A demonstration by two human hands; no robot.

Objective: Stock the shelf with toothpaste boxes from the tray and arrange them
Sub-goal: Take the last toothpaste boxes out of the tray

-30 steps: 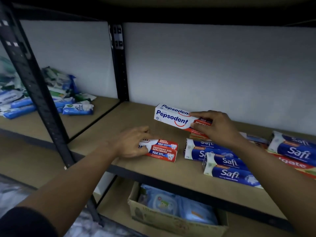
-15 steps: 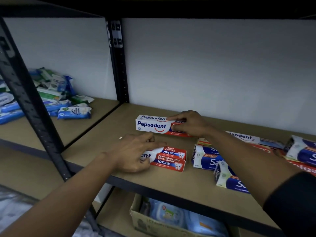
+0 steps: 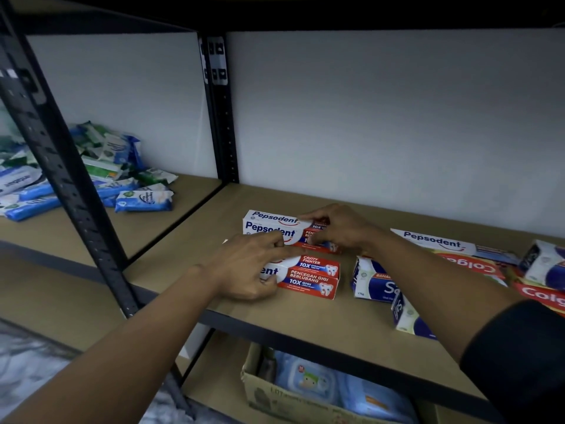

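Note:
Two white-and-red Pepsodent boxes lie on the brown shelf board (image 3: pixel 195 264). The rear Pepsodent box (image 3: pixel 269 226) lies flat, and my right hand (image 3: pixel 336 229) grips its red end from above. In front of it the front Pepsodent box (image 3: pixel 315 276) lies parallel; my left hand (image 3: pixel 247 267) holds its white end, thumb under the front face and fingers over the top. The two boxes sit close together, one behind the other. To the right lie a third Pepsodent box (image 3: pixel 434 241), blue-and-white Safi boxes (image 3: pixel 376 284) and red Colgate boxes (image 3: pixel 470 264).
A black upright post (image 3: pixel 221 117) divides the shelf bays. Packets of wipes (image 3: pixel 143 201) pile up in the left bay. Below, a cardboard carton (image 3: pixel 266 393) holds blue packs. A front post (image 3: pixel 61 166) stands at the left. White wall backs the shelf.
My right hand has carried the rear Pepsodent box left and down onto the shelf, behind the front box. My left hand has stayed on the front box.

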